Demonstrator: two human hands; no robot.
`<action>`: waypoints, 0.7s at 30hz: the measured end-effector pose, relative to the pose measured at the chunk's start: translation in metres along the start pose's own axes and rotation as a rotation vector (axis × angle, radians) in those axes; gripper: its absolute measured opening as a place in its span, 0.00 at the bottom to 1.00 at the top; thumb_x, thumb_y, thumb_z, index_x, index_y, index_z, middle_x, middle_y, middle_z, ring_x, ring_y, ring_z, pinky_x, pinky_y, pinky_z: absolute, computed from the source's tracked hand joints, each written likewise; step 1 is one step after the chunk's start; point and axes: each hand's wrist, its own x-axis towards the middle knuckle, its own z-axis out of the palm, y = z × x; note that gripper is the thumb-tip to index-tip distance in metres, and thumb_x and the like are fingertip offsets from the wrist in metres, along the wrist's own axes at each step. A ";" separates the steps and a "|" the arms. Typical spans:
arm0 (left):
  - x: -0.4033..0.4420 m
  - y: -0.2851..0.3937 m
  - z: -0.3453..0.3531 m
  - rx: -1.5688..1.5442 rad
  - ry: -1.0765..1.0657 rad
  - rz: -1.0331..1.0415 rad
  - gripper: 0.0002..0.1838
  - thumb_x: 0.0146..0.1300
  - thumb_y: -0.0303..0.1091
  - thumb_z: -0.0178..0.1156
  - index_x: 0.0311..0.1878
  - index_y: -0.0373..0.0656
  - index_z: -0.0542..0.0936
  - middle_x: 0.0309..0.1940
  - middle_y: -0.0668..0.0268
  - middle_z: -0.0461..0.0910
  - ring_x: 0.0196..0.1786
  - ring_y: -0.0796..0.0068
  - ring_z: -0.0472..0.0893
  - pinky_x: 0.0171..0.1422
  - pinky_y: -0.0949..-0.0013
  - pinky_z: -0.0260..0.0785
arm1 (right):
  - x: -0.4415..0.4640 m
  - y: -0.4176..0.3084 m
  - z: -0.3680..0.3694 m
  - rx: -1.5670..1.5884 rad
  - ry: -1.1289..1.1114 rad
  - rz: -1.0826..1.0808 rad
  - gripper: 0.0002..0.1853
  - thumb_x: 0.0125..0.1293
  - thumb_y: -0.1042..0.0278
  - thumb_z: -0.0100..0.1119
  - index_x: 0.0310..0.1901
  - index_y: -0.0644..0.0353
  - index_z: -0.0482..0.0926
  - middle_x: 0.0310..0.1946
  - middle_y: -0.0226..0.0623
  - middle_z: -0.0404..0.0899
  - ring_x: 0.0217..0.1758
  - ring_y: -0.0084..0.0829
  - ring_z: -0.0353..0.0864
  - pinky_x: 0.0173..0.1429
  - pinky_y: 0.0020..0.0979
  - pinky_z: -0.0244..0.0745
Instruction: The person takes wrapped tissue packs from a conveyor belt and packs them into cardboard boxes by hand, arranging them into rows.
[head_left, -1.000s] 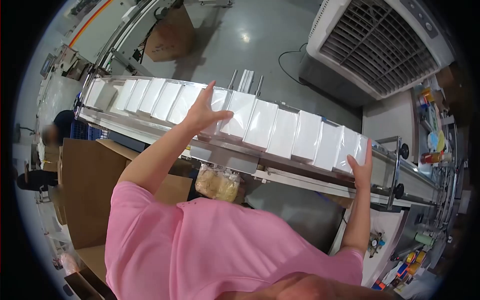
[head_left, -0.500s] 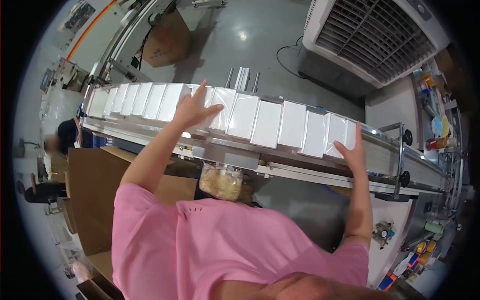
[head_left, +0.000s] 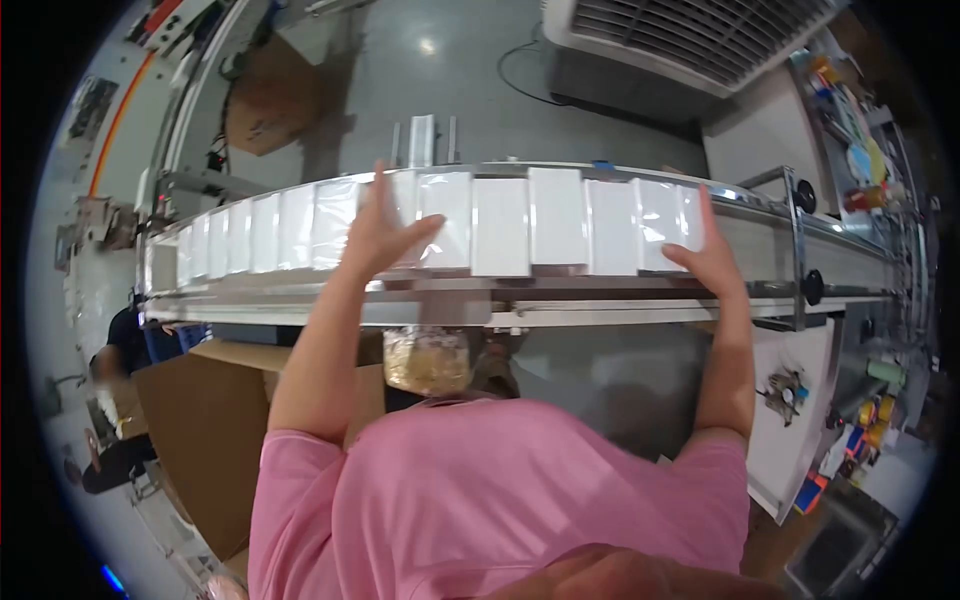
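Okay so the white packs [head_left: 500, 228] sit at 3 o'clock from the left hand [head_left: 375, 238], spread wide, and at 9 o'clock from the right hand [head_left: 718, 265], splayed wide too. More packs [head_left: 238, 238] run off at the left one's 9. All on a conveyor [head_left: 610, 313], grey floor [head_left: 420, 80] beyond, air cooler [head_left: 640, 75] at 1 o'clock, open cardboard box [head_left: 205, 430] at 8.
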 end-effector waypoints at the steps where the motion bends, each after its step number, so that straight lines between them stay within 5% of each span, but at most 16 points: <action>1: 0.006 -0.005 0.000 -0.052 -0.022 0.024 0.65 0.41 0.54 0.75 0.74 0.35 0.46 0.68 0.41 0.58 0.71 0.51 0.59 0.73 0.59 0.54 | 0.000 -0.003 0.004 0.001 0.035 0.004 0.58 0.45 0.65 0.75 0.74 0.54 0.46 0.69 0.51 0.60 0.71 0.39 0.61 0.70 0.32 0.58; 8: 0.000 -0.009 0.015 -0.382 -0.012 0.001 0.65 0.39 0.48 0.78 0.73 0.34 0.45 0.70 0.45 0.55 0.73 0.54 0.57 0.74 0.60 0.52 | 0.007 0.006 0.024 0.324 0.122 -0.053 0.56 0.46 0.70 0.75 0.74 0.56 0.48 0.63 0.47 0.68 0.63 0.36 0.70 0.65 0.31 0.65; 16: -0.018 0.031 -0.017 -0.534 0.047 0.096 0.63 0.41 0.43 0.77 0.73 0.32 0.45 0.72 0.44 0.52 0.76 0.56 0.51 0.77 0.62 0.43 | -0.016 -0.028 -0.012 0.370 0.196 -0.073 0.55 0.42 0.83 0.67 0.74 0.56 0.48 0.69 0.45 0.60 0.70 0.35 0.61 0.71 0.33 0.57; 18: -0.031 0.042 -0.035 -0.460 0.083 0.142 0.63 0.41 0.43 0.77 0.73 0.31 0.45 0.72 0.44 0.51 0.76 0.57 0.51 0.77 0.61 0.43 | -0.033 -0.052 -0.035 0.154 0.272 -0.131 0.53 0.43 0.79 0.65 0.74 0.58 0.49 0.72 0.43 0.54 0.74 0.35 0.54 0.75 0.34 0.47; 21: -0.078 0.053 -0.084 -0.476 0.278 0.272 0.63 0.40 0.40 0.78 0.73 0.33 0.46 0.71 0.45 0.53 0.75 0.58 0.53 0.76 0.63 0.45 | -0.042 -0.081 -0.051 -0.035 0.316 -0.403 0.53 0.47 0.57 0.68 0.73 0.62 0.50 0.73 0.43 0.51 0.75 0.36 0.51 0.76 0.35 0.41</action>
